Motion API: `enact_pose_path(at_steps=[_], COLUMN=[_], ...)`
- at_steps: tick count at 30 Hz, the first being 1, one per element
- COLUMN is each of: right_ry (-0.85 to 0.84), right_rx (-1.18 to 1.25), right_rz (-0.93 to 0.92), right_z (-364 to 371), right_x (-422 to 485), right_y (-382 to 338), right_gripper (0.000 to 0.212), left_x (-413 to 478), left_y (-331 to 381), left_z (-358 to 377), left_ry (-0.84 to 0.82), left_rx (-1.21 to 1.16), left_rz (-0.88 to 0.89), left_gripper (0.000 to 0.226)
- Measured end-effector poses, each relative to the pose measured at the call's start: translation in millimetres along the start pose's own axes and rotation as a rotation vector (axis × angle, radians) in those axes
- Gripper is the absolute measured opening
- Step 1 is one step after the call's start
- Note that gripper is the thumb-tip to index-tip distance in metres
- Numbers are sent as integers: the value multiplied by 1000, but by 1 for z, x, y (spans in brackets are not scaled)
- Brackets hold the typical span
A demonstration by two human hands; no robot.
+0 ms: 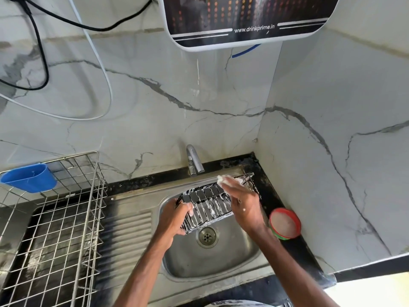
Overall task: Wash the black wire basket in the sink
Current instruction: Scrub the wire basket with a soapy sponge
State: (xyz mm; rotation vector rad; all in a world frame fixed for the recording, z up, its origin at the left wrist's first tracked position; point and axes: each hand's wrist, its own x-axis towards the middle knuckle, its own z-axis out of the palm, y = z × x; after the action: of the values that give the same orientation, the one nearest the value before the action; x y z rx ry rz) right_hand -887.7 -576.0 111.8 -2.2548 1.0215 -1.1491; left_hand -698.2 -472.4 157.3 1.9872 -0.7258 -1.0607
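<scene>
— Where is the basket (210, 204) held?
— Above the sink (221, 262), gripped at its left end by the left hand (174, 218).
— And the right hand (243, 202)?
— A soapy pad (222, 179) is pinched against the far rim.

Black wire basket (210, 203), streaked with white suds, tilted on its side above steel sink (212, 262) near drain.

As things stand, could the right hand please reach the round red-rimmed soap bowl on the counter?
Probably yes: the red-rimmed bowl sits just beside the right hand with nothing between, though that hand holds a soapy scrubber.
</scene>
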Motion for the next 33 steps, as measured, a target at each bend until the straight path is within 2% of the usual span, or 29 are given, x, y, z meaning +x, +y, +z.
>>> enact_pose_path(at_steps=[3, 5, 7, 8, 12, 17, 19, 22, 26, 29, 33], right_ry=[4, 59, 82, 80, 43, -95, -157, -159, -148, -158, -340], right_rx=[19, -22, -47, -61, -62, 40, 49, 15, -103, -71, 50], right_rz=[8, 121, 274, 288, 133, 11, -23, 77, 245, 152, -40], right_z=[-7, -18, -27, -28, -18, 7, 7, -6, -24, -19, 1], right_x=[1, 7, 8, 8, -5, -28, -29, -25, -24, -23, -24], right_y=[18, 40, 50, 48, 20, -38, -31, 10, 39, 20, -27], right_gripper=[59, 57, 56, 56, 63, 66, 66, 64, 62, 57, 47], left_x=[2, 0, -4, -5, 0, 1, -1, -4, -6, -4, -2], left_y=[0, -1, -1, -2, -2, -4, -6, -10, -11, -9, -10], left_z=[-6, -9, -12, -13, -11, -5, -6, -10, -14, -14, -12], left_ry=[-4, 0, 13, 15, 51, 98, 105, 124, 139, 140, 121], left_rx=[23, 33, 23, 7, 8, 56, 82, 66, 84, 104, 121], left_rz=[-6, 4, 31, 38, 43, 128, 149, 155, 253, 270, 282], left_gripper=[9, 5, 11, 15, 15, 21, 26, 30, 30, 31, 32])
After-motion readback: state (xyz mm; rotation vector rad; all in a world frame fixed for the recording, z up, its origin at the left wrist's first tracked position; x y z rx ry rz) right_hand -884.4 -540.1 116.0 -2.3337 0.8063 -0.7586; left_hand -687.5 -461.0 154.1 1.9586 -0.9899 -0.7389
